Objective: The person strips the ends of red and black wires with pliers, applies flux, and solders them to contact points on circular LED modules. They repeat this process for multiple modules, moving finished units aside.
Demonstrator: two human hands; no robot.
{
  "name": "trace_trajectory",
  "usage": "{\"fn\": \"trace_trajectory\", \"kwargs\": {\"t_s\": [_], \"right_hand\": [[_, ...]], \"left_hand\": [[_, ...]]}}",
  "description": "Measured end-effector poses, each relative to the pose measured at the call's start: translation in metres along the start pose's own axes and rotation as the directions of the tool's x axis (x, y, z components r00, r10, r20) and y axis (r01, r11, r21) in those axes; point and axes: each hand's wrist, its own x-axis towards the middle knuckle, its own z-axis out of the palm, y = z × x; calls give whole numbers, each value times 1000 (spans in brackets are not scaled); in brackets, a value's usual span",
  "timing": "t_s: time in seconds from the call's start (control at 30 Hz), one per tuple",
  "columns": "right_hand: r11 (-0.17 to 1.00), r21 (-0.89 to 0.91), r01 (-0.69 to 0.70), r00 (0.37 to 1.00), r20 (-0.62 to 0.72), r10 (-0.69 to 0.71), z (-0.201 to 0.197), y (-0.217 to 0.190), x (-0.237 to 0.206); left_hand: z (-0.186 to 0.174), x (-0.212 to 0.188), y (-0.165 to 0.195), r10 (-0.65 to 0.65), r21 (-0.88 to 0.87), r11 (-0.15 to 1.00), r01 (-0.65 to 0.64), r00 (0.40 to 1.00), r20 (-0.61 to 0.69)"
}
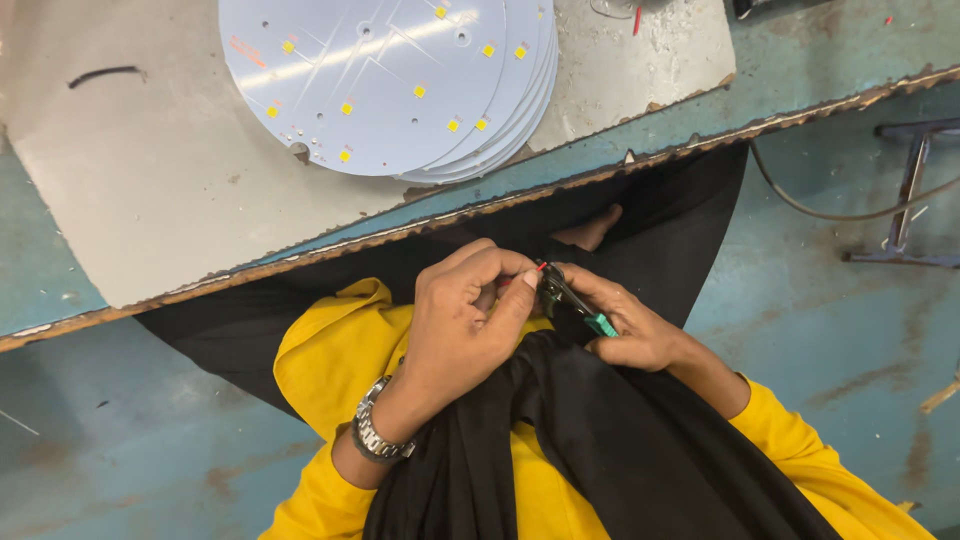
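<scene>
The left hand (465, 315) is pinching a thin red wire (518, 279); the right hand (625, 325) is gripping green-handled metal pliers (570, 303) below the bench (150, 200).

Small hand tool (570, 302): dark metal head, green handle tips, lying slanted in the lap between both hands. Thin red wire (520, 278) meets its head, mostly hidden.

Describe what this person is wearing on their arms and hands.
Both arms are in bright yellow sleeves, pushed back from the wrists. The left hand is bare, with a silver metal link wristwatch on its wrist. The right hand is bare too, with no watch or glove showing.
</scene>
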Motion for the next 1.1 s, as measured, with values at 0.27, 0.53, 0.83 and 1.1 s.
{"fn": "trace_trajectory", "kwargs": {"t_s": [0.27, 0.53, 0.83, 1.1], "right_hand": [[777, -595, 204, 958, -42, -284, 7, -22, 11], [724, -649, 235, 940, -38, -339, 10, -27, 18], [737, -641, 213, 944, -61, -325, 8, -25, 17], [741, -629, 235, 935, -63, -350, 5, -22, 17]], "left_hand": [[-6, 1, 4, -10, 39, 999, 8, 999, 51], [-13, 4, 7, -21, 80, 997, 13, 995, 99], [-7, 4, 5, 18, 40, 999, -21, 998, 63], [-3, 3, 3, 24, 30, 999, -25, 999, 37]]}}
